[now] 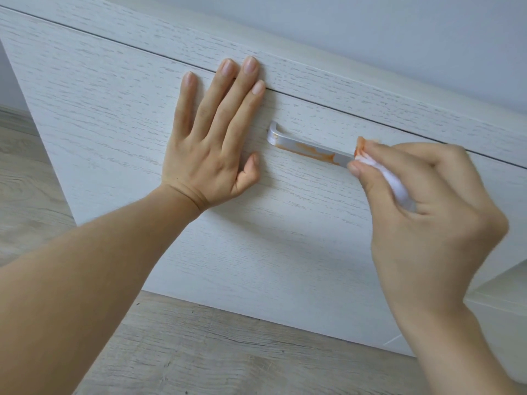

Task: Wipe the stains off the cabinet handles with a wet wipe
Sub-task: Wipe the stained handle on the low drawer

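Observation:
A silver cabinet handle (302,145) sits on the white wood-grain drawer front (119,115), smeared with orange stain along its middle. My right hand (427,212) pinches a folded white wet wipe (395,186) around the handle's right end; the wipe's tip is tinted orange. My left hand (214,135) lies flat on the drawer front just left of the handle, fingers straight and spread, fingertips at the drawer's top seam. The right end of the handle is hidden by my right hand and the wipe.
The cabinet's top panel (342,69) runs above the drawer under a pale wall (399,29). Grey wood-look floor (199,352) lies below and to the left. A lower white furniture edge (502,292) shows at the right.

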A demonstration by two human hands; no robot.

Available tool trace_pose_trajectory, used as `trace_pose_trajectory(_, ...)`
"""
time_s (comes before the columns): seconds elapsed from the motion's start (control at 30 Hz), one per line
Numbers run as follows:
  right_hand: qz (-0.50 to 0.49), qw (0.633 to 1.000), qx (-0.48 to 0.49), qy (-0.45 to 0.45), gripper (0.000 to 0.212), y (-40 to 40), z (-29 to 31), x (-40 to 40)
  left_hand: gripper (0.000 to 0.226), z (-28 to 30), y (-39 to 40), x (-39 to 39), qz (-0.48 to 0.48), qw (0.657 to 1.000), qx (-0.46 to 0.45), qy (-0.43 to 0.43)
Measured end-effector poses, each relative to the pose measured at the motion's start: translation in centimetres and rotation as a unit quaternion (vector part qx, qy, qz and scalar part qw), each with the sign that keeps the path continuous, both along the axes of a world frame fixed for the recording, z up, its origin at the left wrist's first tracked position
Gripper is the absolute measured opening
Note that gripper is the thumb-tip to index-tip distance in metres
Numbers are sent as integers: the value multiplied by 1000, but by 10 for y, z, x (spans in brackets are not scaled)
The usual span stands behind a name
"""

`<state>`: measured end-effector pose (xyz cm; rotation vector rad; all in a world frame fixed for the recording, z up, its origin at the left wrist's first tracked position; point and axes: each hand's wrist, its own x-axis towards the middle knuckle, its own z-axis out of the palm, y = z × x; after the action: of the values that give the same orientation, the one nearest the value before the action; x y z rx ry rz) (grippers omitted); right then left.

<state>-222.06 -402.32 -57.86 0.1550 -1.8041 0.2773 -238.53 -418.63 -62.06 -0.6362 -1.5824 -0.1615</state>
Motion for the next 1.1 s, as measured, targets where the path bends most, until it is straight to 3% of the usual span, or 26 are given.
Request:
trace_pose_trajectory(0.13,-21,998,54,-30,17,4,-6,0,64,-1,0,0,-3,1000,-2,-2)
trace_pose_trajectory(0.63,-94,979,170,63,13,-5,-2,-12,65,1,0,2,-6,1000,-1,3)
trace_pose_trajectory(0.8,-82,982,158,59,14,-11,-1,-15,65,2,0,3,-2,1000,-2,4)
trace_pose_trajectory(0.93,-57,996,42,56,7,-6,-4,-5,64,1,0,3,-4,1000,-2,-1)
trace_pose_trajectory(1.1,-14,998,56,24,6,-6,-7,-8,64,0,0,2,-2,1000,-1,1)
